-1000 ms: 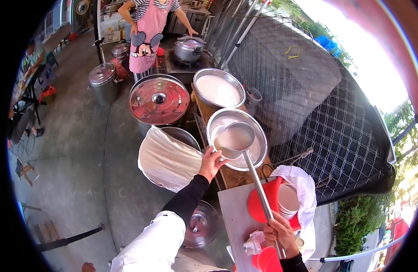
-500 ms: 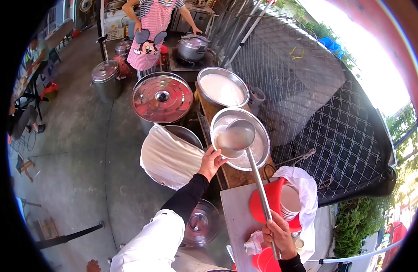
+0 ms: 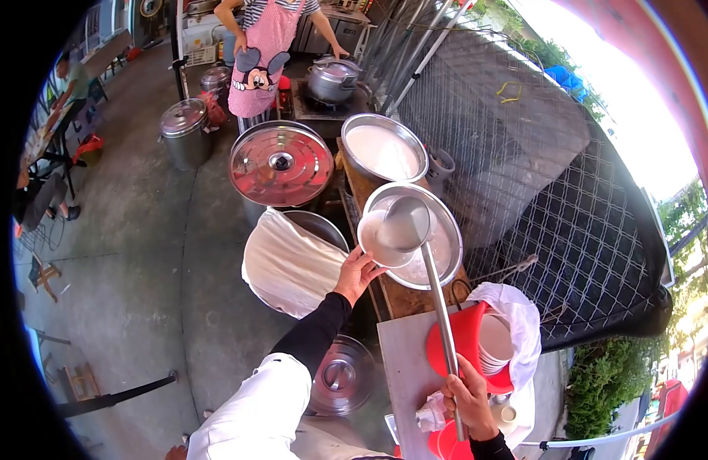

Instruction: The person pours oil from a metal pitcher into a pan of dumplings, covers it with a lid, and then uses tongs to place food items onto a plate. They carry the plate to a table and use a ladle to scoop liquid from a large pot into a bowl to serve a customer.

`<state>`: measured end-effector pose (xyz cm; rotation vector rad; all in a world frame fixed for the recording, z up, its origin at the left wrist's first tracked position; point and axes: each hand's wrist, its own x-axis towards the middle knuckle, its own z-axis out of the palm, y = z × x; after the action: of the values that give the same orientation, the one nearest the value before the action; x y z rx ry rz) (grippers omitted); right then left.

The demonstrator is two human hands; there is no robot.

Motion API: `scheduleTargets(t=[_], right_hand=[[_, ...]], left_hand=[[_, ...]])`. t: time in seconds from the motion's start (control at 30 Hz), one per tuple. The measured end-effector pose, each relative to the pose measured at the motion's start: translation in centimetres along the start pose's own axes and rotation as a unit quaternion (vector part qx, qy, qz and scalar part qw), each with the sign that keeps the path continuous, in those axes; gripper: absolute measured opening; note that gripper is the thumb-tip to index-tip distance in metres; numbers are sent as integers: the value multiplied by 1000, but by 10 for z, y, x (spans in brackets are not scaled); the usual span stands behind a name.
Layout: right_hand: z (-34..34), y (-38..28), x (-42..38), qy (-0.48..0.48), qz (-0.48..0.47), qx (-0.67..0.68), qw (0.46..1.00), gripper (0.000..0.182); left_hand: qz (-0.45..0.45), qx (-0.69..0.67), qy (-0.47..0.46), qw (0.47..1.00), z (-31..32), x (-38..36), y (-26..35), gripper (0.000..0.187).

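My right hand is wrapped round the long handle of a metal ladle. The ladle's round head is at the mouth of a pale bowl, overlapping it. My left hand grips that bowl by its near edge, thumb and fingers on the rim. Both bowl and ladle head are above a steel basin of whitish liquid, which stands on a wooden board. Whether liquid is running from the ladle I cannot make out.
Behind is a second basin of white liquid. A lidded pot and a cloth-covered pot stand left. Stacked bowls lean in a red bucket near my right hand. A person in a pink apron touches a pot.
The ladle head has shifted slightly up and right, uncovering more of the bowl. My right hand has slid a little with the handle. The whole view has moved slightly.
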<state>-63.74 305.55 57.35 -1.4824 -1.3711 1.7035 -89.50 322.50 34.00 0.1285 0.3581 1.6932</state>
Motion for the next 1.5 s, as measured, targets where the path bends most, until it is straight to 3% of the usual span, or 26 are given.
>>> scheduleTargets(t=[0.3, 0.47, 0.6, 0.67, 0.7, 0.77, 0.83, 0.9, 0.93, 0.97, 1.03, 1.1, 1.17, 1.2, 1.27, 1.3, 1.37, 1.4, 1.47, 1.5], right_hand=[[5, 5, -1, 2, -56, -106, 993, 45], [-3, 23, 2, 23, -122, -236, 964, 46], [-4, 28, 4, 21, -147, -232, 961, 47], [2, 15, -1, 2, -51, -64, 997, 46], [-1, 15, 0, 2, -51, -64, 997, 46], [-13, 13, 1, -29, 31, 156, 987, 44], [-25, 11, 3, -56, 49, 190, 979, 44], [-39, 24, 9, -175, 90, 464, 864, 46], [-45, 34, 11, -213, 87, 538, 811, 49], [-44, 38, 12, -214, 89, 538, 810, 49], [-40, 44, 16, -212, 84, 664, 712, 52], [-38, 50, 28, -234, 69, 677, 694, 54], [-36, 54, 46, -210, 44, 659, 721, 52], [-38, 57, 60, -197, 42, 577, 791, 45], [-34, 64, 92, -52, -11, 295, 954, 34], [-29, 70, 107, -57, -8, 296, 953, 34], [-17, 89, 139, 90, -69, -9, 993, 33], [-21, 110, 162, 76, -67, -9, 995, 33], [-39, 158, 201, 171, -221, -295, 914, 43], [-33, 161, 205, 143, -224, -297, 917, 43]], left_hand=[[4, -3, -11, 1000, 1, -5, 7, 43], [6, -1, -16, 1000, 3, -7, 11, 45], [4, 18, -24, 1000, 4, -9, 14, 49], [4, 16, -22, 1000, 3, -10, 16, 49], [4, 14, -21, 1000, 3, -10, 17, 48], [4, 14, -14, 1000, 1, -10, 19, 47], [5, 14, -6, 1000, -1, -10, 21, 46], [2, -5, -9, 1000, -5, -10, 24, 40], [4, -4, -8, 1000, -7, -10, 26, 40], [3, -3, -10, 1000, -9, -10, 27, 40], [5, 0, -12, 1000, -13, -10, 32, 39], [-3, 1, -12, 1000, -10, -17, 41, 40], [-1, 6, -8, 1000, -8, -25, 51, 40], [-2, 5, -3, 1000, -7, -29, 56, 40], [3, 8, 2, 1000, -2, -41, 70, 40], [7, 11, 6, 1000, -2, -46, 75, 40], [6, 8, 6, 1000, -4, -56, 87, 41], [11, 15, 8, 1000, -5, -62, 93, 42], [22, 19, -6, 1000, -8, -75, 106, 40], [31, 19, -6, 999, -9, -83, 112, 40]])
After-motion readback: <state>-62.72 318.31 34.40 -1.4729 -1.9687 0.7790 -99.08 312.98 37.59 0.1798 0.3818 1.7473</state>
